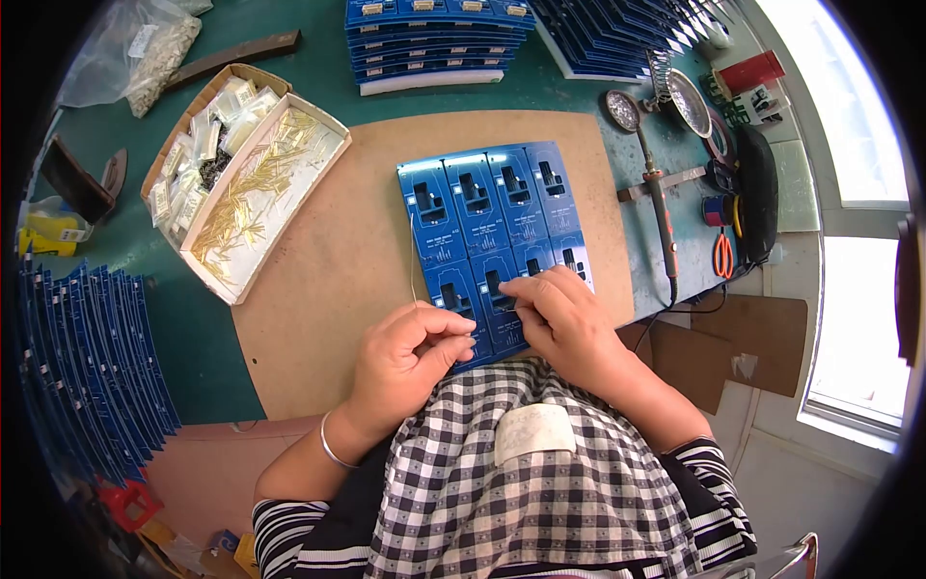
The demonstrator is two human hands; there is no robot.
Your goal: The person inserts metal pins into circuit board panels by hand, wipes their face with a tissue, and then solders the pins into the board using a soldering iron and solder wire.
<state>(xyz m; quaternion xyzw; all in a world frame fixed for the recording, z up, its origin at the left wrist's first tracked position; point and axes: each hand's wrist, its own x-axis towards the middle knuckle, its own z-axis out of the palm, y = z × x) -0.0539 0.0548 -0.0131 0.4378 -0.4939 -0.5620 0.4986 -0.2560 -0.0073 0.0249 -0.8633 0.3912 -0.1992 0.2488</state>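
A blue panel of printed circuit boards, with dark rectangular slots in two rows, lies on the brown board in front of me. Over its lower left corner is my left hand, thumb and forefinger pinched together. A thin pale wire rises from this hand along the panel's left edge. My right hand rests over the lower middle of the panel, its thumb and forefinger closed near a slot. Whatever the right fingertips hold, if anything, is too small to make out.
Gold pins fill a white tray left of the brown board. Blue panels are stacked at the back and stand in rows at the left. A soldering iron and orange-handled scissors lie at the right.
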